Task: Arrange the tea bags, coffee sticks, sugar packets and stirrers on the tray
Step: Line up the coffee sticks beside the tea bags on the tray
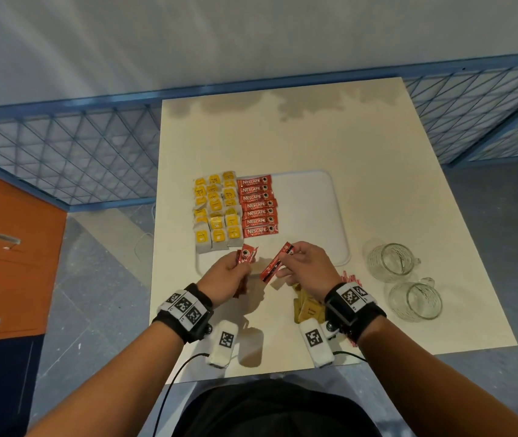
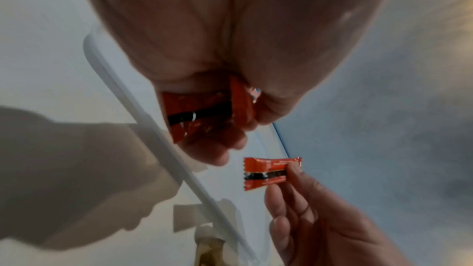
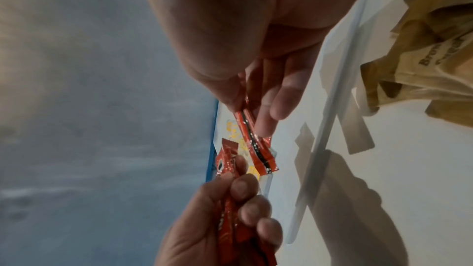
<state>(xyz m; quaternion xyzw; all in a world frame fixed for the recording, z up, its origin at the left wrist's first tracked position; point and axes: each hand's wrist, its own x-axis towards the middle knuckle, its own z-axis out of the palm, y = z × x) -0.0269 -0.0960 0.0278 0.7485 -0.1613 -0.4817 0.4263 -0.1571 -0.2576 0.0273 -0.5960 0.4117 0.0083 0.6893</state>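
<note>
Left grip (image 1: pixel 226 272) holding coffee sticks (image 1: pixel 245 254); right grip (image 1: pixel 306 265) pinching one stick (image 1: pixel 275 263), at 6 o'clock of tray (image 1: pixel 311 209).

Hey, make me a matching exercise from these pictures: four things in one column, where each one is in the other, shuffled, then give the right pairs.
Things
1. tea bags
2. glass mugs
3. sugar packets
4. coffee stick

Places
A. right hand
B. table, right of the tray
C. tray's left side
D. table, under the right wrist

Pairs: 1-C, 2-B, 3-D, 4-A
</note>
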